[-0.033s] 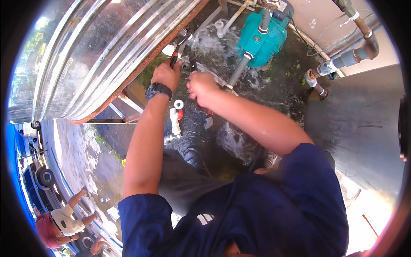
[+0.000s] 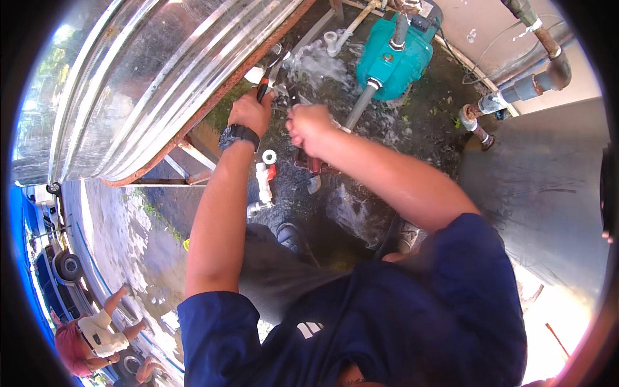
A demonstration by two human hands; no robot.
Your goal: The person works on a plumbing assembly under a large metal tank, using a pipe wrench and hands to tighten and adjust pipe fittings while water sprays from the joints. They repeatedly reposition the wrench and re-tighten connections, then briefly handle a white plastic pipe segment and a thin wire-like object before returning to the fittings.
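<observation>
Wet ground lies between corrugated metal and a pale wall, with water splashing white beside a teal pump.

From the head camera, the right hand has shifted slightly to the person's right, while the left hand looks unmoved. That suggests a small pull on one side, with the other side steadying the work.

The left fingers wrap closely around the black-and-orange handle of a tool reaching toward a grey pipe; its contact there is unclear. The right fingers are curled tightly, apparently around a dark bar that rises just beyond them; its lower end is hard to make out. Both tools look wet, close together, slanting slightly. A white valve with a red lever lies nearer the person.
</observation>
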